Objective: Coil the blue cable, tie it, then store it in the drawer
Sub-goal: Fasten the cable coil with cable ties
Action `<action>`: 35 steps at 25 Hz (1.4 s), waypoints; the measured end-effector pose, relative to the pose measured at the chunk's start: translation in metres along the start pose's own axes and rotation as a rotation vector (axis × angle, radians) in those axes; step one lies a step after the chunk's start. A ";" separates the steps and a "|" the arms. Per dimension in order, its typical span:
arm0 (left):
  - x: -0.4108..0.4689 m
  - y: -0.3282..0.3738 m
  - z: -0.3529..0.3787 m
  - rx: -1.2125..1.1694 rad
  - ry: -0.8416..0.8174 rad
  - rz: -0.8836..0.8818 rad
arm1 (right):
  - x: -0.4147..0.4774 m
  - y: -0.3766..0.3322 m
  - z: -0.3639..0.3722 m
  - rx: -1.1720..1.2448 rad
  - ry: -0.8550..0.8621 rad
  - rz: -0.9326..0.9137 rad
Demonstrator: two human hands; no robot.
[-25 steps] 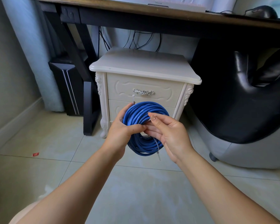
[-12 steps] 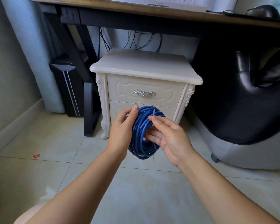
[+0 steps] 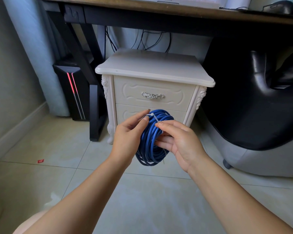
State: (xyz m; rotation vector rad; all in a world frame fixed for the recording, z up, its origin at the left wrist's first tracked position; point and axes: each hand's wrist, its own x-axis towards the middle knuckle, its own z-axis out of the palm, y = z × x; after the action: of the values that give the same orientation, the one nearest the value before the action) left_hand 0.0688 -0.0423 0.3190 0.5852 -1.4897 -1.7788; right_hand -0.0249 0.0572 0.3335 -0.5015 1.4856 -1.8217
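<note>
A coil of blue cable (image 3: 150, 141) hangs edge-on between my hands, in front of the white nightstand (image 3: 152, 68). A thin white cable tie (image 3: 153, 117) loops over the top of the coil. My left hand (image 3: 128, 134) pinches the tie's end at the upper left of the coil. My right hand (image 3: 178, 141) holds the coil from the right, its fingers curled round the strands with the forefinger on the tie. Both nightstand drawers are closed; the upper drawer (image 3: 152, 94) has a silver handle (image 3: 152, 95), and the coil hides much of the lower one.
A black desk leg (image 3: 93, 114) and a computer tower with red lights (image 3: 71, 92) stand left of the nightstand. A black chair (image 3: 254, 102) crowds its right side. Cables hang behind it. A small red scrap (image 3: 40, 160) lies on the tiled floor.
The coil has turned from facing me to nearly edge-on. The tie now wraps over its top, and my left hand has shifted from gripping the coil to pinching the tie's end.
</note>
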 end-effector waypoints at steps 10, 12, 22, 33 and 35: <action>0.000 -0.003 0.001 0.043 -0.027 0.051 | -0.004 -0.004 -0.001 -0.022 0.001 -0.004; 0.001 -0.006 0.000 0.116 -0.038 0.096 | -0.005 -0.004 -0.001 -0.026 0.009 0.000; -0.008 -0.021 0.006 0.587 -0.006 0.289 | -0.006 0.001 0.007 -0.014 0.128 -0.022; -0.003 -0.015 -0.002 0.613 -0.016 0.281 | 0.006 -0.015 -0.008 -0.865 0.141 -0.447; -0.005 -0.016 0.000 0.617 -0.044 0.287 | 0.009 -0.016 -0.008 -0.841 0.054 -0.475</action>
State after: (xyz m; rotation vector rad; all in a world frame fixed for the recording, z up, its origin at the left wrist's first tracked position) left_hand 0.0685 -0.0374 0.3030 0.5888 -2.0496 -1.1084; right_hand -0.0405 0.0571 0.3452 -1.3026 2.2971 -1.4499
